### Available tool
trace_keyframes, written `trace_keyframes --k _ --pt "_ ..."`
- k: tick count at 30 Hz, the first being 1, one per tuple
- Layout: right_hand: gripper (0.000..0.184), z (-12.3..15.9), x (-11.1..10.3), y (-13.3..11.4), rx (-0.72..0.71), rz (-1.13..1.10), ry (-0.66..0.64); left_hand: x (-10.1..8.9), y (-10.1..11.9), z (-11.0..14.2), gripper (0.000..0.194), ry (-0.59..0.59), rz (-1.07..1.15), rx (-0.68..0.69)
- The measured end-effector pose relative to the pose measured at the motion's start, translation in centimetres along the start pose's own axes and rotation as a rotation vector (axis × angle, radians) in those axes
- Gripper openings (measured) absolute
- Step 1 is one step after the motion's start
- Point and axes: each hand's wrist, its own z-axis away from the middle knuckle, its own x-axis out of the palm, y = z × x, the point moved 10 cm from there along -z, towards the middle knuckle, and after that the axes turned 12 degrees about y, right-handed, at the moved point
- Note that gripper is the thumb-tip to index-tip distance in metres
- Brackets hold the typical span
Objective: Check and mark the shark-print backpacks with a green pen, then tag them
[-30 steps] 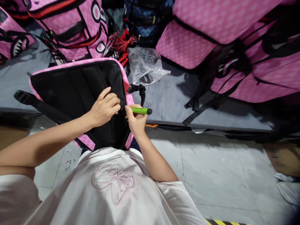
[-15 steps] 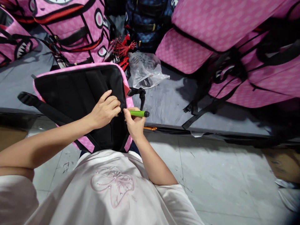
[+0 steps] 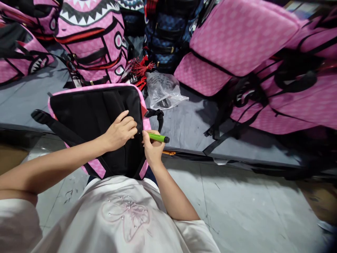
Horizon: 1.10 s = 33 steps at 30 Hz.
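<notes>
A: Eyes on the pack (image 3: 79,109), black back panel up, tilted between the person's waist and the bench (image 3: 184,128). Where are the hands?

B: Right at the panel's right edge! The right hand (image 3: 153,147) has a firm grasp on the green pen (image 3: 159,137), black end pointing out to the side. The left hand (image 3: 121,130) sits just beside it, fingers curled on the black cloth.

A: Pinching it?

B: Can't tell; the fingertips are tucked under.

A: Risks from here?

B: The pen's other end is hidden in the fingers. If that's a bare tip, I'd say a slip could mark the pink edging. And the pack leans on a slant, so a hard push might skid it and spoil the aim. The loose strap (image 3: 159,119) hangs close by the pen too; it could snag.

A: Now the containers. The pack itself?

B: Its inside is out of sight, so no call there. Beyond it on the bench, a crumpled clear bag (image 3: 165,89) with a dark tag (image 3: 164,103) showing, inside or beneath, I can't say. Red cords (image 3: 142,68) bunch beside it.

A: And farther out?

B: A toothy pink bag (image 3: 92,52) behind, a blue one (image 3: 168,38) next to it, contents hidden in both!
</notes>
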Motion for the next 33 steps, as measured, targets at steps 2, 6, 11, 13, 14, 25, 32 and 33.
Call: trace_keyframes --k 2,6,11,13,14,25,32,33 --pt "0.027 0.0 0.0 0.1 0.006 0.005 -0.002 -0.2 0.0 -0.1 0.011 0.01 0.005 -0.004" --pt "0.028 0.0 -0.1 -0.1 0.006 0.024 -0.012 -0.3 0.0 -0.2 0.005 -0.012 0.032 -0.02" --pt "0.03 0.2 -0.2 -0.3 -0.004 0.035 -0.026 -0.2 0.1 -0.4 0.006 -0.059 0.001 -0.021" --pt "0.031 0.2 -0.2 -0.1 0.003 0.035 -0.024 -0.2 0.3 -0.3 0.004 -0.06 -0.005 -0.017" --pt "0.031 0.2 -0.2 0.0 0.005 0.036 -0.03 -0.2 0.3 -0.3 0.004 -0.059 -0.01 -0.014" --pt "0.031 0.4 -1.3 -1.0 -0.013 -0.059 -0.064 0.5 -1.3 -2.2 0.024 -0.412 -0.019 0.154" --pt "0.021 2.2 -2.9 -8.4 -0.544 -0.057 -0.02 -6.0 -3.0 -2.5 0.018 -0.32 -0.026 0.038" --pt "0.022 2.2 -3.1 -9.8 -0.575 -0.075 -0.029 -7.6 -3.3 -2.9 0.018 -0.294 -0.036 -0.009"
